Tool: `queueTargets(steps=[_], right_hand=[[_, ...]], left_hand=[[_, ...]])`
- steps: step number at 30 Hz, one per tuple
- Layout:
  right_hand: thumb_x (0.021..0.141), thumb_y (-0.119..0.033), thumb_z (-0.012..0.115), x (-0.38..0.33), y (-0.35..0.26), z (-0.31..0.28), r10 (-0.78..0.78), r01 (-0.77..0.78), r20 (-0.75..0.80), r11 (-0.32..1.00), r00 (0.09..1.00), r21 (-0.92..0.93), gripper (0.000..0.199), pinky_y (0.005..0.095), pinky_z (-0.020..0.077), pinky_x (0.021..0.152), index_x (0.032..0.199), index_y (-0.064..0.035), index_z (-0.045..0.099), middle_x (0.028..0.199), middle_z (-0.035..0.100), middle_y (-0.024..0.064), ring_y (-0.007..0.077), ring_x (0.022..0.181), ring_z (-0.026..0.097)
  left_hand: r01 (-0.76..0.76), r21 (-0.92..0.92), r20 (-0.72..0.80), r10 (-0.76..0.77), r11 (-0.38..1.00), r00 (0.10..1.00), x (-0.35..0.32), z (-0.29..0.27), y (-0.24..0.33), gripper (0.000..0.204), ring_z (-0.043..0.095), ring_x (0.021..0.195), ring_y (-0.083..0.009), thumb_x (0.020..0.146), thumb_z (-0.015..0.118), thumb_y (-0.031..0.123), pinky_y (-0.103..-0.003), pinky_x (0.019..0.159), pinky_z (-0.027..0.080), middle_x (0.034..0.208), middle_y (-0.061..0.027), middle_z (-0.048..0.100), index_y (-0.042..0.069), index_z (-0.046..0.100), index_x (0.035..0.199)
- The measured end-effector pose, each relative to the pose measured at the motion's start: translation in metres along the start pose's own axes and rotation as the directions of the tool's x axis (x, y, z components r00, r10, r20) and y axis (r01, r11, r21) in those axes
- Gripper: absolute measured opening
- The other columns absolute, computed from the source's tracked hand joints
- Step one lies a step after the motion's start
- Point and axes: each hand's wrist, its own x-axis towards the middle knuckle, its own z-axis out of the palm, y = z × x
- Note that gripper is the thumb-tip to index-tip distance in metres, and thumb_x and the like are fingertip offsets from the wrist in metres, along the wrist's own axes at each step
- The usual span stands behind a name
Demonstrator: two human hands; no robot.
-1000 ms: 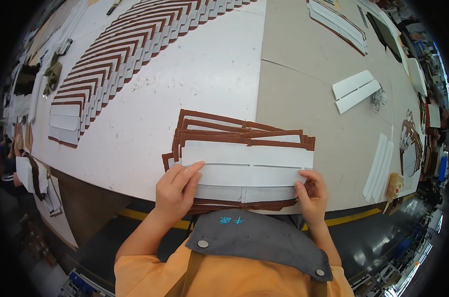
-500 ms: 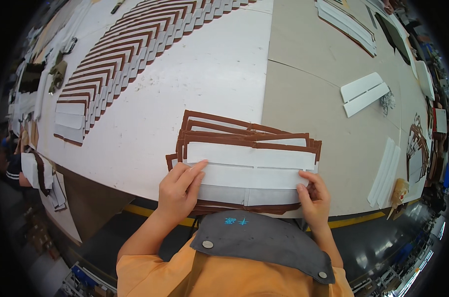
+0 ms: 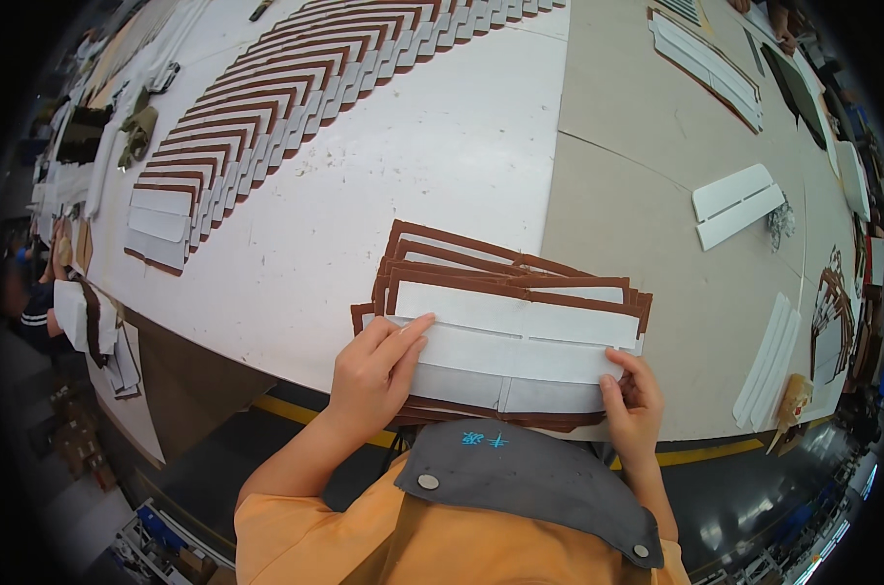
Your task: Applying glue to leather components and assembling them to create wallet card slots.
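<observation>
Stack of brown-edged white panels [image 3: 505, 331] lying flat at the near edge of the counter [image 3: 442, 146]. Left hand [image 3: 373, 375] pressing its left end, fingers [image 3: 408, 331] spread flat on top. Right hand [image 3: 632, 405] pinching the right end, fingers closed on the edge.

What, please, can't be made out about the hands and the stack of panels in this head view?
- Near edge of the stack: hidden behind the grey collar flap.
- Number of panels: the white strip on top covers them; only brown rims show.
- Left hand: whether it pinches or only presses; its underside is hidden.
- Right hand: fingers curl over the strip's end, and the thumb is hidden.
</observation>
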Motion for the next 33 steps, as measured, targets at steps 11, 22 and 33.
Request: queueTargets(steps=[11, 22, 33], right_hand=[[0.077, 0.001, 0.054, 0.002, -0.002, -0.001, 0.052, -0.053, -0.016, 0.999, 0.998, -0.004, 0.03, 0.0166, 0.0362, 0.054, 0.107, -0.0008, 0.053, 0.073, 0.045, 0.0004, 0.0047, 0.06, 0.041], [0.077, 0.0, 0.053, 0.006, -0.011, -0.002, -0.036, 0.035, -0.005, 0.987, 0.999, -0.156, 0.035, 0.0203, 0.0382, 0.054, 0.112, -0.0023, 0.051, 0.072, 0.048, 0.0044, 0.0093, 0.059, 0.044], [0.076, -0.004, 0.053, 0.025, -0.026, 0.008, -0.471, 0.447, 0.109, 0.703, 0.875, -0.553, 0.033, 0.0335, 0.038, 0.077, 0.109, -0.0038, 0.053, 0.104, 0.05, 0.0085, 0.0212, 0.09, 0.048]], left_hand=[[-0.019, 0.229, 0.061, 0.006, 0.973, 0.998, -0.001, -0.002, 0.002, 0.026, 0.046, 0.056, -0.0186, 0.075, 0.057, 0.004, -0.028, 0.048, 0.038, 0.066, -0.0054, 0.043, 0.009, 0.06, 0.101], [-0.032, 0.241, 0.058, 0.019, 0.97, 0.998, 0.001, -0.001, 0.005, 0.026, 0.045, 0.056, -0.0204, 0.075, 0.056, 0.003, -0.029, 0.049, 0.038, 0.064, -0.0065, 0.043, 0.008, 0.059, 0.101], [-0.183, 0.113, 0.08, 0.175, 0.977, 0.981, 0.016, 0.002, 0.02, 0.027, 0.049, 0.069, -0.0203, 0.073, 0.058, 0.005, -0.031, 0.062, 0.038, 0.078, -0.006, 0.05, 0.004, 0.057, 0.099]])
